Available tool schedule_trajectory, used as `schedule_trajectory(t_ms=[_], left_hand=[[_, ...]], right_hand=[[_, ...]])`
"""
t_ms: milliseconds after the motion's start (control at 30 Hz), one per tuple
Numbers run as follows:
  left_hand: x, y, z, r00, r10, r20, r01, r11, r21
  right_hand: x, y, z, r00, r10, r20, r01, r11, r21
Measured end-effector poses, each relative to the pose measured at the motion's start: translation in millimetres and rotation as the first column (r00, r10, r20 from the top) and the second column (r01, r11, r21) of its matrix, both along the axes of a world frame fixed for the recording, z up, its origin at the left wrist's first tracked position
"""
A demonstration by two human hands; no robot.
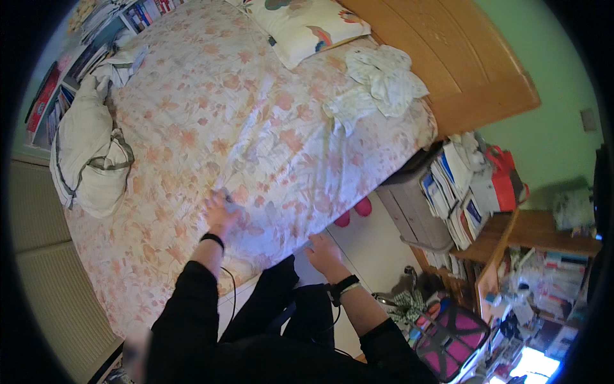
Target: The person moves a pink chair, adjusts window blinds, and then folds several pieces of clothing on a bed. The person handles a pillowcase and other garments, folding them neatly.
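A bed with a floral fitted sheet [192, 110] lies before me, its surface creased. My left hand [220, 211] is over the sheet near the bed's front edge, fingers spread and nothing in its grasp; it looks laid on the cloth. A small dark spot shows beside its fingers, too small to identify. My right hand [326, 257] is just off the bed's edge, above the floor, its thumb apart from the fingers and no object visible in it. Whether its fingertips touch the sheet's edge cannot be seen. Both wrists wear dark bands.
A patterned pillow [307, 29] and a crumpled white cloth [379, 86] lie by the wooden headboard [451, 57]. Bunched bedding [93, 149] sits along the left side. At right stand a grey-brown cabinet [407, 206], stacked papers [455, 187] and a pink-and-black chair [451, 336]. Pink slippers [363, 207] lie on the floor.
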State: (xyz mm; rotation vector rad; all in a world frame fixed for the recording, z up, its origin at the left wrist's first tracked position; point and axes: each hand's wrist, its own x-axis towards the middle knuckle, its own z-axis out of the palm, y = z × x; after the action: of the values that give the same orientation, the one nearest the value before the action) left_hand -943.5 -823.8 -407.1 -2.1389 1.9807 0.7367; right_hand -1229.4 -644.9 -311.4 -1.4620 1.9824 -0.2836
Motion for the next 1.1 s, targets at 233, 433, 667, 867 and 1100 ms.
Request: schedule_trajectory(t_ms=[233, 433, 667, 867, 1100], left_hand=[[-84.0, 19.0, -0.5, 0.998, 0.012, 0.061, -0.016, 0.998, 0.066], [-20.1, -52.2, -41.9, 0.991, 0.021, -0.133, -0.091, 0.834, -0.544], [-131.7, -180.0, -85.2, 0.815, 0.464, 0.348, -0.389, 0.882, -0.266], [-383.4, -171.7, -48.7, 0.773, -0.469, -0.427, 0.443, 0.881, -0.166], [-428.8, -149.4, -47.7, 0.527, -0.786, -0.323, 0.803, 0.585, -0.114]], right_hand=[[33.4, -185.6, -62.6, 0.909, 0.413, 0.052, -0.375, 0.867, -0.328], [-102.3, -277.2, -132.2, 0.801, 0.583, -0.133, -0.592, 0.740, -0.319], [-478.6, -270.7, -99.1, 0.791, 0.095, -0.604, 0.005, 0.987, 0.161], [-535.3, -315.2, -101.7, 0.793, -0.011, -0.609, 0.039, 0.999, 0.032], [-545.6, -391.4, -60.7, 0.864, -0.485, -0.133, 0.424, 0.845, -0.326]])
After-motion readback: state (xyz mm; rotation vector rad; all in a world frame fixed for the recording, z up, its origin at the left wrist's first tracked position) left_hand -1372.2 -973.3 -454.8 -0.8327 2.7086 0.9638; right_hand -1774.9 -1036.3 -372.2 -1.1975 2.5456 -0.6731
